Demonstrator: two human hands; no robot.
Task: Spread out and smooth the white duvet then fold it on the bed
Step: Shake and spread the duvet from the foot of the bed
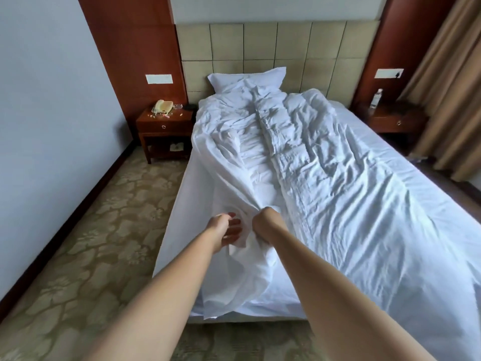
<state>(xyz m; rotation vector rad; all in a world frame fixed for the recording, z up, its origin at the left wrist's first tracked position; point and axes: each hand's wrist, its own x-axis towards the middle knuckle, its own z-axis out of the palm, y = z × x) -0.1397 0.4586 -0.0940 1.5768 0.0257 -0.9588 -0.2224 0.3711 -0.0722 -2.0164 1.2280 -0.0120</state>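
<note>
At the far left a pale wall (46,105) meets a patterned carpet (86,243). A wooden nightstand (164,126) stands beside the head of the bed, carrying a cream phone (162,106) and some small scattered bits too small to tell. Above it a white switch plate (158,78) sits on a red-brown wood panel (135,48).

The bed (179,204) runs from the foot, near the camera, up to a padded tan headboard (276,48). A white pillow (247,78) leans against the headboard. The duvet (325,165) lies crumpled along the bed, bunched in a ridge down the middle and spreading over the right side, with its near end gathered at the foot, left of centre.

The left hand (229,231) lies at that gathered end with fingers slightly spread and loosely bent against the cloth; whether they pinch it I cannot tell. Just beside it, the right hand (265,222) is clenched into a fist around a bunch of duvet, fingers pressed together and buried in the fabric. Both bare forearms reach in from the bottom edge. Below the hands the white cloth hangs over the foot of the bed.

At the right a second nightstand (390,118) holds a clear bottle (376,99), below another switch plate (389,73). Tan curtains (447,100) hang at the far right.
</note>
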